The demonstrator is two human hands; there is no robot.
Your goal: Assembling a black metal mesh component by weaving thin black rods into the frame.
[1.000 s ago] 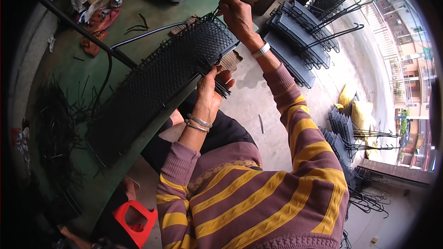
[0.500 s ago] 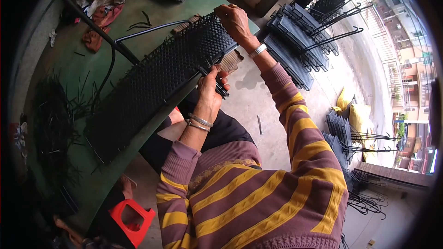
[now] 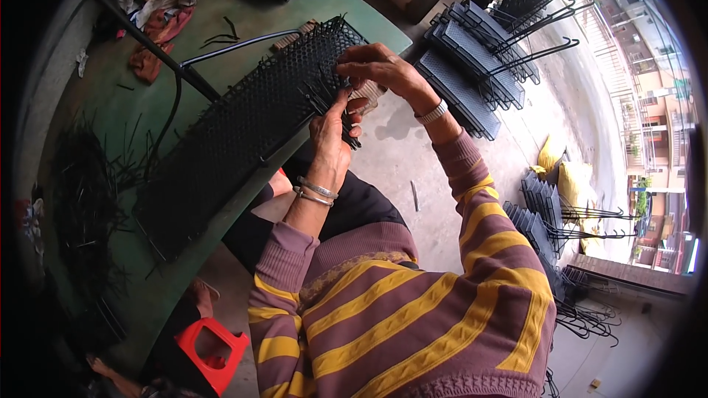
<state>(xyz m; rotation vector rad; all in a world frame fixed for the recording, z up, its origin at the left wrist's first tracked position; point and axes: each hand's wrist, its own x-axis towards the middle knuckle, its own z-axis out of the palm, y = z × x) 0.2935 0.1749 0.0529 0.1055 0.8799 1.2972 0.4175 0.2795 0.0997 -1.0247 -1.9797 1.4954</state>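
A long black mesh panel [image 3: 236, 121] with a wire frame lies slantwise across the green table [image 3: 243, 18]. Short black strips stick up along its far edge. Close to the panel's near right side, my left hand [image 3: 332, 140] is closed round a bundle of thin black strips [image 3: 318, 94], whose ends fan out past my thumb. My right hand [image 3: 391, 74] is just above and right of that bundle, with its fingers bent together at the strip ends. Whatever lies between its fingertips is too small and dark to make out.
A pile of loose black strips [image 3: 88, 206] lies at the table's left. Behind the panel runs a dark metal bar [image 3: 147, 40], near crumpled cloths [image 3: 151, 59]. Stacked black mesh racks [image 3: 472, 66] with hooks stand on the right floor. A red stool [image 3: 214, 354] is below left, beside another person's arm [image 3: 114, 376].
My right hand has come down from the panel's far right corner to the strips. My left hand has barely moved, and its strips are fanned out more.
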